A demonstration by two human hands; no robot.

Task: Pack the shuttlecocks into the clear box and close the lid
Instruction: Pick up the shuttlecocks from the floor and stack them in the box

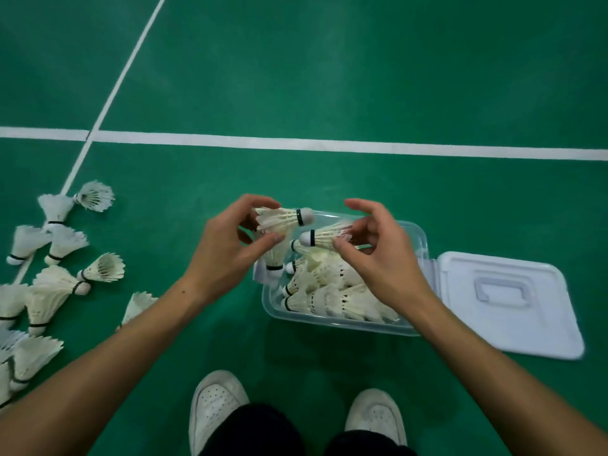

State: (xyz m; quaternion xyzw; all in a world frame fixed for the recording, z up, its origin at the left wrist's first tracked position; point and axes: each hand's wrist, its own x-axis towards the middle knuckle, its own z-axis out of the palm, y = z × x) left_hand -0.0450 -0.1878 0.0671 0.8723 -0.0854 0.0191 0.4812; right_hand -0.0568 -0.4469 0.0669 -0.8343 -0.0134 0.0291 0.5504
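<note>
Step in hand: two shuttlecocks are being brought over the clear box (pixel 342 324) for placing.
Left hand (pixel 230 248): the feather skirt of one shuttlecock (pixel 284 218) is pinched, cork pointing right.
Right hand (pixel 375 255): a second shuttlecock (pixel 320 238) is pinched by its feathers, cork pointing left.
Box: set near the shoes (pixel 217 403), partly filled with a packed row (pixel 332 301); the lid (pixel 506 301) lies open, to its right.
Loose pile (pixel 49 284): many shuttlecocks are left on the green floor (pixel 362 77) at far left.
Advice: each should probably be nested cork-first into a skirt already laid, feathers held lightly so none are crushed.
Risk: loosely dropped pieces would likely keep the lid from shutting.
</note>
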